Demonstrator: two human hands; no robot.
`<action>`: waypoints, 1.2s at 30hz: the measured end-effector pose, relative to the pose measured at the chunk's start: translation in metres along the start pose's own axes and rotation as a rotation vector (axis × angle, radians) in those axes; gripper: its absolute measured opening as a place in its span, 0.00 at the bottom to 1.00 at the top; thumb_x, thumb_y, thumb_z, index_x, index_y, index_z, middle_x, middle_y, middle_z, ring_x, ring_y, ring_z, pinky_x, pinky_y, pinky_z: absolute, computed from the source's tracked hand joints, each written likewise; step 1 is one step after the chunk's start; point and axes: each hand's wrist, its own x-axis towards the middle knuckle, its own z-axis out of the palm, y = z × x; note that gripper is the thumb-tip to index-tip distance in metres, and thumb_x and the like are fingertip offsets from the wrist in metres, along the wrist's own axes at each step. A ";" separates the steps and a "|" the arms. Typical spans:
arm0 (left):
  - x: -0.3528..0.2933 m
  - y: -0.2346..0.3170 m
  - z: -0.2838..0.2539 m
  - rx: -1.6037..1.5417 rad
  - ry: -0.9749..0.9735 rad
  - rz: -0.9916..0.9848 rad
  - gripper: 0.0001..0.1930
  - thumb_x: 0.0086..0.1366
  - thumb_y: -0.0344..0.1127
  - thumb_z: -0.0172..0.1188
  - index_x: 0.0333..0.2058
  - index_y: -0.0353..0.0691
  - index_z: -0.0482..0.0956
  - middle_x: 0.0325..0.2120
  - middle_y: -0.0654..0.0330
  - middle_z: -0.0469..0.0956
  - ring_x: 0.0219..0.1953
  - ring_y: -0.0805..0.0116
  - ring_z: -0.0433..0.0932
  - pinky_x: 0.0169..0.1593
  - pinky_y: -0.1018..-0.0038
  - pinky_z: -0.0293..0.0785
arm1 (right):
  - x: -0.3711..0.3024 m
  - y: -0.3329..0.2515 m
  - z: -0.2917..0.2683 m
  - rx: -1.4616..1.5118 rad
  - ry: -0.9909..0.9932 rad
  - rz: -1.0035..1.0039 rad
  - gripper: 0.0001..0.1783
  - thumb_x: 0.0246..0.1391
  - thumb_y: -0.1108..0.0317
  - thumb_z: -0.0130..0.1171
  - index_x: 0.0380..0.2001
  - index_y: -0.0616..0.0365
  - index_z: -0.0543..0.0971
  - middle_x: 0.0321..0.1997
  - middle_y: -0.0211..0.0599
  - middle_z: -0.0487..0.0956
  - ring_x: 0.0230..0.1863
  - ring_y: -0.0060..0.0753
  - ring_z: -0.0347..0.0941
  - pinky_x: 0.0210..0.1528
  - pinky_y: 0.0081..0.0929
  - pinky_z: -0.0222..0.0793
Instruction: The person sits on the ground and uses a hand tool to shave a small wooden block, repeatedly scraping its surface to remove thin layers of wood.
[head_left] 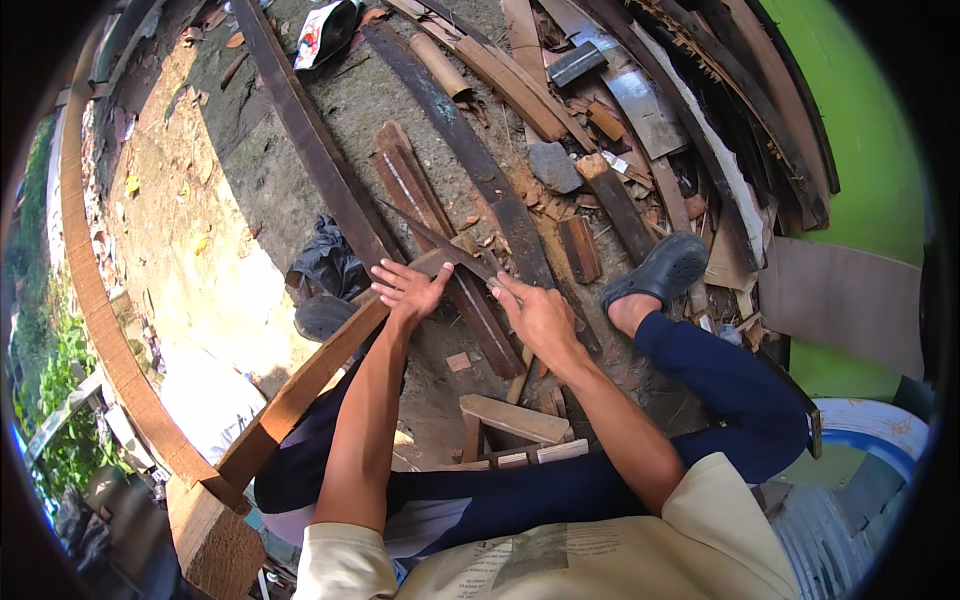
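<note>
Blade and beam cross between my two hands

The squared wooden beam point(315, 372) lies ahead of me and to my left, its long axis slanting from beside my left thigh outward and to the right. The handsaw point(472, 262) runs the other way: from my right hand point(540, 315) its tapered blade points forward and to the left, so the two lines cross near the beam's far end.

My right grip is closed, its fingers curled round the handle, just to the right of that crossing. My left hand point(405, 290) grips nothing; it presses flat on the beam, fingers spread, just left of the blade. It is the nearer hand to the wood, and the thumb points toward the steel. Whether thumb and blade touch, I can't tell, nor can I make out whether the teeth sit in the wood.

Below the crossing a dark plank with a pale stripe point(478, 305) lies on the ground, its length running obliquely away from me. My right foot, in a dark clog point(655, 272), is planted well apart, to the right of both hands.
</note>
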 end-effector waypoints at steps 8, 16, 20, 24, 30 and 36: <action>0.002 -0.009 -0.005 0.007 0.024 -0.020 0.78 0.54 0.85 0.54 0.70 0.28 0.13 0.72 0.31 0.09 0.72 0.20 0.12 0.72 0.32 0.25 | -0.096 0.022 -0.054 0.059 0.008 0.097 0.19 0.67 0.56 0.60 0.55 0.51 0.84 0.47 0.53 0.85 0.44 0.59 0.82 0.45 0.45 0.79; -0.001 -0.001 -0.002 -0.014 0.062 0.006 0.77 0.55 0.84 0.54 0.71 0.29 0.14 0.72 0.32 0.11 0.73 0.21 0.13 0.73 0.34 0.25 | -0.019 -0.001 0.000 0.018 -0.005 -0.008 0.21 0.68 0.55 0.59 0.57 0.54 0.83 0.50 0.51 0.84 0.46 0.57 0.83 0.48 0.44 0.79; 0.009 -0.010 0.005 0.008 0.049 -0.005 0.78 0.53 0.87 0.52 0.71 0.29 0.13 0.72 0.32 0.10 0.72 0.20 0.12 0.72 0.31 0.24 | -0.081 0.030 -0.055 0.067 0.015 0.016 0.19 0.65 0.63 0.63 0.56 0.60 0.83 0.47 0.53 0.85 0.47 0.50 0.85 0.47 0.34 0.80; -0.001 0.004 -0.001 0.024 -0.017 -0.010 0.77 0.55 0.84 0.54 0.71 0.29 0.13 0.72 0.33 0.10 0.72 0.21 0.12 0.73 0.34 0.24 | 0.001 0.002 -0.011 0.041 -0.065 0.064 0.20 0.66 0.53 0.60 0.55 0.50 0.85 0.45 0.54 0.84 0.44 0.62 0.82 0.49 0.46 0.78; 0.000 -0.008 -0.001 0.005 0.057 -0.007 0.77 0.54 0.85 0.54 0.72 0.30 0.16 0.73 0.34 0.12 0.73 0.23 0.14 0.73 0.34 0.26 | -0.011 -0.009 -0.003 0.025 0.018 -0.095 0.19 0.67 0.57 0.58 0.55 0.52 0.84 0.38 0.58 0.84 0.39 0.62 0.82 0.42 0.49 0.78; 0.004 -0.014 0.002 0.025 0.032 -0.031 0.77 0.54 0.86 0.53 0.72 0.29 0.15 0.73 0.34 0.12 0.73 0.23 0.13 0.73 0.34 0.25 | -0.085 0.028 -0.064 -0.015 -0.028 0.040 0.17 0.65 0.66 0.63 0.55 0.60 0.83 0.48 0.54 0.85 0.50 0.50 0.85 0.49 0.36 0.80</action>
